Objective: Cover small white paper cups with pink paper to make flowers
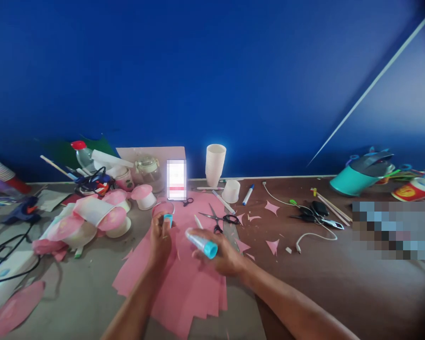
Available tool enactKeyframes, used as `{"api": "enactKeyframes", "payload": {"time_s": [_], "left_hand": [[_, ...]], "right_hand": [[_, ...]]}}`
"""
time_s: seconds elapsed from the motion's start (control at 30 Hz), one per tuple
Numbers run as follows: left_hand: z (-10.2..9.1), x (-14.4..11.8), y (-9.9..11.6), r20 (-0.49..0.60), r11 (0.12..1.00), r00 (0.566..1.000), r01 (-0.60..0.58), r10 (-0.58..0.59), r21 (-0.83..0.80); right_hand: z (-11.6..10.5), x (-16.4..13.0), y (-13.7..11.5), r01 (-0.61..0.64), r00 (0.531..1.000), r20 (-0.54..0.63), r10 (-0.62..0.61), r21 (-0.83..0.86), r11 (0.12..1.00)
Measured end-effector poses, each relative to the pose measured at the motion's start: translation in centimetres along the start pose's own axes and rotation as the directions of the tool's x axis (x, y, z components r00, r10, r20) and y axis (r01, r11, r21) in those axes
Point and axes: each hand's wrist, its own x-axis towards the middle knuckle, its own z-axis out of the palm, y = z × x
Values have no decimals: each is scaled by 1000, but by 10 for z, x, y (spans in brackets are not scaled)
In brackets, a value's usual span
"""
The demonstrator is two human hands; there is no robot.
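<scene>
My right hand (pixel 221 252) is closed around a glue stick (pixel 200 243) with a clear barrel and a turquoise base that points toward me. In my left hand (pixel 160 238) is a small turquoise cap (pixel 167 220), pinched between the fingers. Both hands are held above a fanned stack of pink paper sheets (pixel 184 297). Just beyond my left hand, a round pink-rimmed piece (pixel 165 206) is partly hidden by my fingers. Scissors (pixel 217 218) with black handles lie open past my right hand, beside a white pen-like stick (pixel 198 222).
Pink-topped paper cups (pixel 88 222) crowd the left side. Behind the paper stand a blurred bright screen (pixel 176 179), a stack of white cups (pixel 215 165) and a small upturned cup (pixel 231 191). Pink scraps (pixel 272 246), a marker (pixel 248 194) and a white cable (pixel 318 234) lie to the right.
</scene>
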Motion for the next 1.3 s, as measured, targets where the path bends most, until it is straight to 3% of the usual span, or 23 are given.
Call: {"api": "enactKeyframes", "payload": {"time_s": [0.1, 0.2, 0.33, 0.53, 0.6, 0.73, 0.83, 0.9, 1.0, 1.07, 1.2, 1.3], "left_hand": [[-2, 3, -5, -5, 999, 1000, -13, 14, 43], [-4, 3, -5, 26, 990, 997, -70, 67, 124], [-5, 2, -1, 79, 983, 995, -69, 56, 169], [-5, 4, 3, 118, 982, 991, -86, 66, 169], [-4, 4, 4, 149, 979, 986, -101, 75, 176], [-4, 2, 3, 256, 966, 961, -162, 108, 203], [-3, -2, 4, 399, 945, 906, -244, 143, 217], [-2, -6, 6, 486, 930, 858, -300, 166, 211], [-1, -13, 14, 610, 862, 766, -436, 204, 260], [-2, -16, 19, 660, 789, 718, -530, 222, 311], [-4, -16, 21, 622, 782, 745, -529, 242, 330], [-6, -15, 20, 610, 802, 752, -514, 251, 303]], "right_hand": [[4, -5, 9, 367, 925, 236, -298, -350, 862], [6, -6, 17, 514, 851, 374, -368, -452, 729], [6, -7, 18, 540, 830, 429, -355, -467, 700], [-1, -5, 7, 434, 858, 438, -267, -342, 833], [-5, -3, 7, 372, 887, 393, -242, -298, 879], [-17, 0, 7, 289, 953, 180, -244, -297, 910], [-25, -6, 5, 165, 986, 46, -159, -261, 951], [-27, -13, 4, 20, 1000, -16, -22, -101, 995], [-24, -26, 7, -158, 983, -51, 175, 240, 958], [-18, -32, 10, -176, 966, -105, 236, 400, 900], [-9, -31, 11, -169, 900, -238, 366, 583, 795], [-8, -27, 7, -173, 850, -309, 426, 600, 781]]}}
